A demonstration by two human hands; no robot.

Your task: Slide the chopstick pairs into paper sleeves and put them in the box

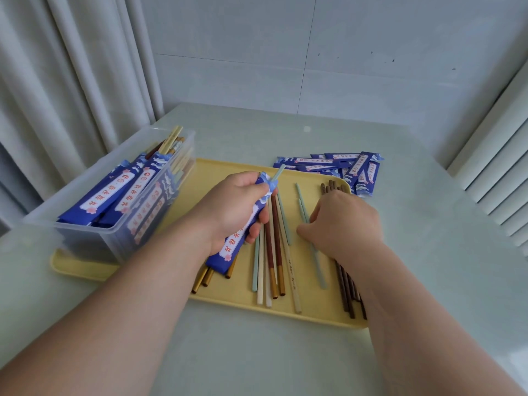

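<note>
My left hand [237, 207] grips a blue paper sleeve [228, 250] over the yellow tray [314, 318]; a pale green chopstick tip [278, 171] sticks out of the sleeve's far end. My right hand [343, 224] lies on the tray, its fingers curled on a light blue-green chopstick [318, 267]. Loose chopsticks [274, 264] in brown, cream and green lie between my hands. Dark brown chopsticks [347, 292] run under my right wrist. A clear plastic box [114, 232] at the left holds several sleeved pairs.
A pile of empty blue sleeves [343, 167] lies on the table behind the tray's far right corner. Curtains hang at the left, a white wall stands behind, and slatted panels are at the right. The box stands on the tray's left end.
</note>
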